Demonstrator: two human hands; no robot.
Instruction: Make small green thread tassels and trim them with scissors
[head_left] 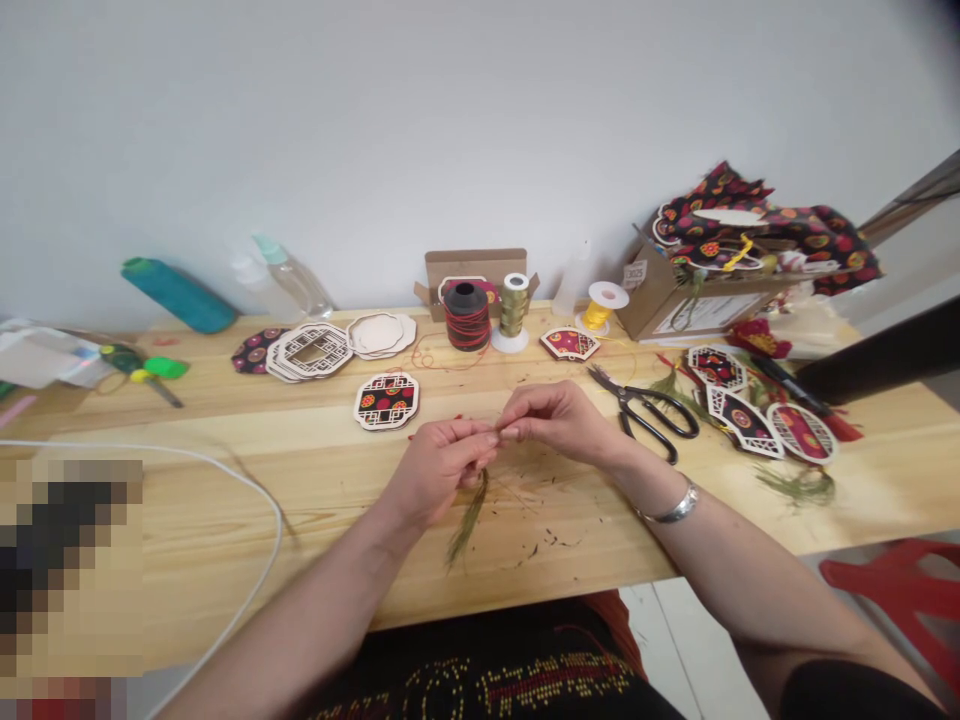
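My left hand (444, 462) and my right hand (553, 420) meet above the middle of the wooden table, fingertips pinched together. A green tassel (469, 520) hangs below my left hand, its top hidden by the fingers. What the fingertips of my right hand pinch is too small to make out, perhaps thin cord. Behind my left hand lies an octagonal patterned ornament (386, 401). Black-handled scissors (649, 405) rest with blades spread to the right of my right hand. Dark thread scraps are scattered on the table below the hands.
Spools of red-black cord (467, 325), olive thread (513, 310) and yellow thread (598, 308) stand at the back. Wooden frames (309, 352) lie at back left. A cardboard box (686, 300) with fabric and several ornaments (744, 422) are at right. A white cable (274, 510) curves at left.
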